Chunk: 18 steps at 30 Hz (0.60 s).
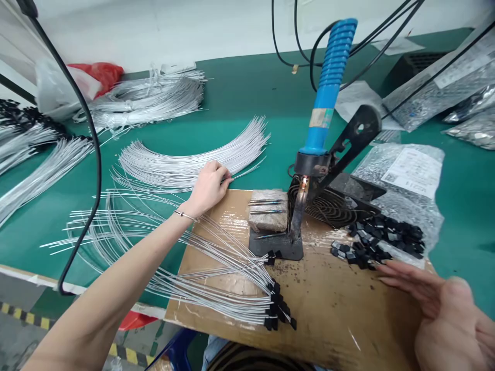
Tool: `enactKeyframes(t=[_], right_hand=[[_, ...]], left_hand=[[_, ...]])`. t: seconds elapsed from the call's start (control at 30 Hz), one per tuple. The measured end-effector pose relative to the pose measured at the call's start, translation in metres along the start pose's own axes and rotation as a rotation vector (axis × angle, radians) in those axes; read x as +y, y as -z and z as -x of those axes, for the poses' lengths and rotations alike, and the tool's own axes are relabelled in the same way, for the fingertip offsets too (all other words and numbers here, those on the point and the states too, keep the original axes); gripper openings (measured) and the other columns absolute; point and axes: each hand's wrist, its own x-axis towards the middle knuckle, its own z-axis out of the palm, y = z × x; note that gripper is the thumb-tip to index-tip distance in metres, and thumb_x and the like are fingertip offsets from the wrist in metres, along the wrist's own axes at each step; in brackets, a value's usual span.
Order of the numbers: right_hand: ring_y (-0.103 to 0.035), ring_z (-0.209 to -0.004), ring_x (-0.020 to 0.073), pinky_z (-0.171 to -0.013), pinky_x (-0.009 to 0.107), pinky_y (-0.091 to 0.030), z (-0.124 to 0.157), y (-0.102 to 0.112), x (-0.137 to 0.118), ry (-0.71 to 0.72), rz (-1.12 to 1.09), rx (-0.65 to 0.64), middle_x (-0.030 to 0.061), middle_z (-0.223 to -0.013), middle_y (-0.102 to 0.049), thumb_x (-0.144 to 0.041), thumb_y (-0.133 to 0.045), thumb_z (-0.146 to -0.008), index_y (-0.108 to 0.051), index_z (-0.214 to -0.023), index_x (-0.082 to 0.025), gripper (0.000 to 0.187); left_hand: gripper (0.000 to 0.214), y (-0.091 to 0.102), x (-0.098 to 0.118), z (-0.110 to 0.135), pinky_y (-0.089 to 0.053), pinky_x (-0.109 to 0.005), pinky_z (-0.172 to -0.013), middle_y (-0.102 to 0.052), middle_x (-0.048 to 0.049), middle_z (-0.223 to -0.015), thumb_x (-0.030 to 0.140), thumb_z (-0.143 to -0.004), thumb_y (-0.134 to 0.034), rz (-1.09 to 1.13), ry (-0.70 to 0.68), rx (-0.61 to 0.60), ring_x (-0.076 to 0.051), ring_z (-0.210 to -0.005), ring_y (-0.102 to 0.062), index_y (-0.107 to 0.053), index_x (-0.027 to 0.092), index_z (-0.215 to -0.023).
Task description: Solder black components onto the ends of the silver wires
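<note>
My left hand (209, 186) reaches out over the green bench and pinches one thin grey wire at the near end of a fanned bundle of cut wires (193, 159). My right hand (436, 304) lies flat with fingers stretched out on the brown board (332, 309), fingertips beside a heap of small black parts (381, 239). Between my hands a blue-handled soldering iron (327, 98) stands in its black stand (278, 245) by a brown sponge block (268, 211). Finished wires with black ends (276, 306) lie across the board's near left.
More grey wire bundles (150, 98) lie at the back left and far left. Black cables (93, 149) hang across the left and top. Silvery bags (433, 93) of parts fill the right side. A black fan grille (328, 206) sits behind the stand.
</note>
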Motion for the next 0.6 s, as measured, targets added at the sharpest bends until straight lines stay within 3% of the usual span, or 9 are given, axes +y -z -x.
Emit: enactKeyframes(t=[0.13, 0.33, 0.47, 0.6], right_hand=[[-0.076, -0.05, 0.0309, -0.047, 0.043, -0.06, -0.008, 0.001, 0.005, -0.153, 0.065, 0.026, 0.0155, -0.069, -0.08, -0.071, -0.066, -0.087, -0.084, -0.064, -0.027, 0.053], [-0.077, -0.07, 0.0332, -0.067, 0.052, -0.062, 0.003, -0.006, -0.011, -0.301, 0.127, 0.107, 0.017, -0.084, -0.081, -0.064, -0.068, -0.09, -0.083, -0.07, -0.025, 0.047], [-0.075, -0.071, 0.0316, -0.073, 0.052, -0.06, 0.009, -0.008, -0.02, -0.34, 0.109, 0.097, 0.0161, -0.087, -0.08, -0.062, -0.069, -0.088, -0.082, -0.071, -0.023, 0.044], [-0.073, -0.082, 0.0295, -0.094, 0.057, -0.058, 0.011, -0.012, -0.028, -0.367, 0.167, 0.065, 0.0108, -0.096, -0.078, -0.058, -0.058, -0.097, -0.077, -0.082, -0.02, 0.045]], left_hand=[[0.012, -0.001, -0.001, 0.004, -0.043, -0.047, -0.097, -0.059, -0.0113, -0.102, 0.012, -0.094, -0.059, 0.012, -0.041, -0.026, -0.031, -0.103, -0.054, -0.06, 0.021, -0.086], [0.014, 0.012, 0.001, 0.009, -0.043, -0.045, -0.1, -0.062, -0.0119, -0.109, 0.008, -0.096, -0.053, 0.088, -0.021, 0.081, -0.028, -0.108, -0.056, -0.055, 0.021, -0.091], [0.01, 0.02, 0.001, 0.009, -0.049, -0.037, -0.084, -0.068, -0.0065, -0.091, 0.012, -0.098, -0.051, 0.188, 0.035, 0.156, -0.021, -0.084, -0.064, -0.055, 0.021, -0.094], [0.007, 0.026, 0.003, 0.015, -0.047, -0.029, -0.062, -0.068, -0.0007, -0.071, 0.018, -0.099, -0.053, 0.287, 0.106, 0.192, -0.015, -0.059, -0.062, -0.06, 0.019, -0.099]])
